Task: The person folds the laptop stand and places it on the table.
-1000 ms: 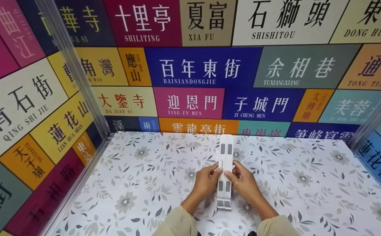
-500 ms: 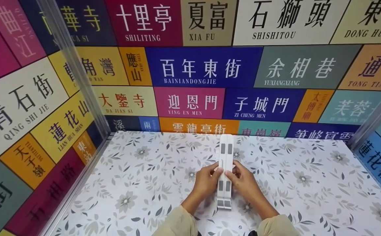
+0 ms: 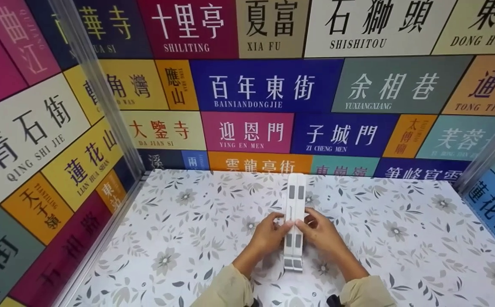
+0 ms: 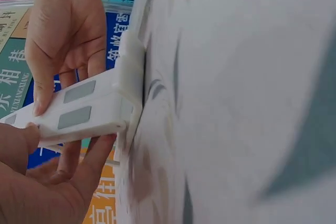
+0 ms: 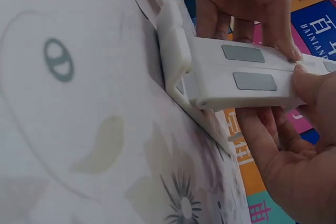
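Note:
A white folding laptop stand [image 3: 294, 221] with grey rubber pads is seen folded into a narrow bar in the head view, its length pointing away from the body. My left hand [image 3: 268, 232] grips its left side, thumb on top and fingers curled beneath. From the other side my right hand [image 3: 322, 230] holds it the same way, so the two thumbs lie close together on top. In the right wrist view, the stand's hooked end [image 5: 176, 51] rests at the tabletop while the bar slants up from it. The undersides of the bars are mostly hidden by fingers.
A white tabletop [image 3: 187, 238] with a grey flower and leaf print lies under the hands. Behind it stands a wall [image 3: 264, 85] of coloured panels with Chinese lettering. Clear plastic corner strips [image 3: 115, 106] run up at the left and right.
The head view has shifted slightly. My wrists have spread a little outward, and the fingers have shifted slightly on the laptop stand, which stays in both hands.

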`<move>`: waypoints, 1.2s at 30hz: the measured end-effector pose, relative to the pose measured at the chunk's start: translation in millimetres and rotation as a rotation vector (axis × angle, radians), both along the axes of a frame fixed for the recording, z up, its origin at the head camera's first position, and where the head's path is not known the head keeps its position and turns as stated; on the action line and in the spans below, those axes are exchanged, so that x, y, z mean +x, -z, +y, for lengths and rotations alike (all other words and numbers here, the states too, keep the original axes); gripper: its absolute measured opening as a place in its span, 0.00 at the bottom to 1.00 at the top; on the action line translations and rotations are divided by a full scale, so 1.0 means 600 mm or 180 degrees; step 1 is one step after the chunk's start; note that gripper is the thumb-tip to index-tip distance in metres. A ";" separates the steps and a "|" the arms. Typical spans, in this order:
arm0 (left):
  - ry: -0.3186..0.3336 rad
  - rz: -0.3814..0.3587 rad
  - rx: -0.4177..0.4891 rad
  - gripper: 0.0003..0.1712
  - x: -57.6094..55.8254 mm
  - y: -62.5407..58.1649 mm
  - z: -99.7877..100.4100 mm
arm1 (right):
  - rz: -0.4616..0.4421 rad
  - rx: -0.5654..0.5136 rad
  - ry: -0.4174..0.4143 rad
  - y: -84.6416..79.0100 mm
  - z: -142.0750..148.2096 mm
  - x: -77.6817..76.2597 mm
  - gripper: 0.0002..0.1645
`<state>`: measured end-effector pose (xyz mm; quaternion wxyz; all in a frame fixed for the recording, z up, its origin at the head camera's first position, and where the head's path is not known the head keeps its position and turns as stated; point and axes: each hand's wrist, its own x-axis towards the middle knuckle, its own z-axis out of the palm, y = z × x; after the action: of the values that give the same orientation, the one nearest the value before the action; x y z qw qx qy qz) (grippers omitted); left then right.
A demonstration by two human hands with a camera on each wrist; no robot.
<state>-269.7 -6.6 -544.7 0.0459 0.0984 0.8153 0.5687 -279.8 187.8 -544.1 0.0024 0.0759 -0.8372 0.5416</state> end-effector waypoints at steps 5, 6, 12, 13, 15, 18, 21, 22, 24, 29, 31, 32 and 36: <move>0.0213 -0.0396 -0.0036 0.20 0.014 -0.003 -0.008 | -0.0026 -0.0121 0.0031 -0.020 0.022 -0.021 0.33; 0.0243 -0.0450 -0.0041 0.21 0.016 -0.006 -0.007 | -0.0025 -0.0248 0.0003 -0.026 0.026 -0.026 0.32; 0.0191 -0.0584 -0.0231 0.31 0.028 -0.020 0.008 | -0.0006 -0.0984 -0.0255 -0.069 0.025 -0.063 0.31; 0.0146 -0.0574 -0.0240 0.32 0.030 -0.019 0.012 | 0.0014 -0.1035 -0.0260 -0.076 0.023 -0.071 0.31; 0.0045 -0.0511 -0.0232 0.34 0.031 -0.016 0.022 | 0.0058 -0.1051 -0.0257 -0.089 0.018 -0.084 0.32; -0.0071 -0.0456 -0.0127 0.33 0.030 -0.006 0.032 | 0.0120 -0.1015 -0.0315 -0.103 0.012 -0.101 0.32; -0.0095 -0.0484 0.0047 0.31 0.024 0.006 0.035 | 0.0158 -0.0923 -0.0433 -0.112 0.007 -0.114 0.30; -0.0084 -0.0516 0.0124 0.30 0.022 0.009 0.035 | 0.0163 -0.0901 -0.0499 -0.113 0.005 -0.117 0.30; -0.0018 -0.0556 0.0277 0.28 0.016 0.014 0.032 | 0.0149 -0.0904 -0.0588 -0.115 0.002 -0.123 0.29; 0.0260 -0.0650 0.0634 0.22 0.006 0.018 0.025 | -0.0001 -0.1061 -0.0638 -0.117 -0.003 -0.131 0.29; 0.0339 -0.0643 0.0683 0.20 0.005 0.018 0.023 | -0.0070 -0.1121 -0.0612 -0.117 -0.004 -0.131 0.30; 0.0365 -0.0623 0.0674 0.19 0.005 0.019 0.023 | -0.0098 -0.1138 -0.0594 -0.117 -0.004 -0.132 0.30; 0.0400 -0.0576 0.0634 0.18 0.002 0.023 0.021 | -0.0132 -0.1191 -0.0540 -0.113 -0.004 -0.131 0.31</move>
<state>-268.2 6.0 -558.4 0.1446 0.1017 0.7397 0.6493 -358.4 185.5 -476.3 -0.0464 0.1332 -0.7125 0.6873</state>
